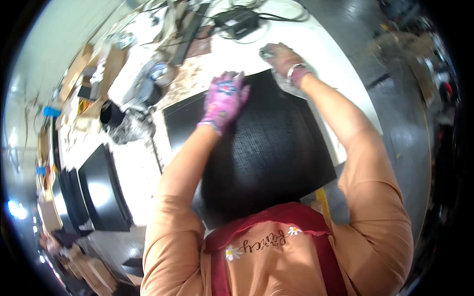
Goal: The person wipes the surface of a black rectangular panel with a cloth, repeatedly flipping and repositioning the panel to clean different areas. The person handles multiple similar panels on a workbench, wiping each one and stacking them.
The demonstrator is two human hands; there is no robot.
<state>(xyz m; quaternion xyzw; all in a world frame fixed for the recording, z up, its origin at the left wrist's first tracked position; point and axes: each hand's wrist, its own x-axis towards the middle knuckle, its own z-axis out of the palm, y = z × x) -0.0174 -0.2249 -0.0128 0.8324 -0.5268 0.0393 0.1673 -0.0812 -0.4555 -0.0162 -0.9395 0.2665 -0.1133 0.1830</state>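
A large black sheet (276,133) with a faintly textured, shiny surface lies on the white table in front of me, its near edge against my apron. My left hand (226,96), in a pink patterned glove, rests flat on its far left part with the fingers stretched out. Beyond the sheet's far right corner, my right hand (284,58) is closed above the white tabletop, also gloved. Its fingers curl at a greyish patch, and what they hold, if anything, cannot be made out. Crumpled clear plastic (288,88) lies below the right wrist, by the sheet's corner.
Stacked black sheets (101,190) stand at the left. A tape roll (162,73), a dark cylinder (111,113) and crumpled plastic film (133,127) clutter the far left. A black power adapter (237,22) with cables lies at the back. Grey floor (407,143) runs along the right.
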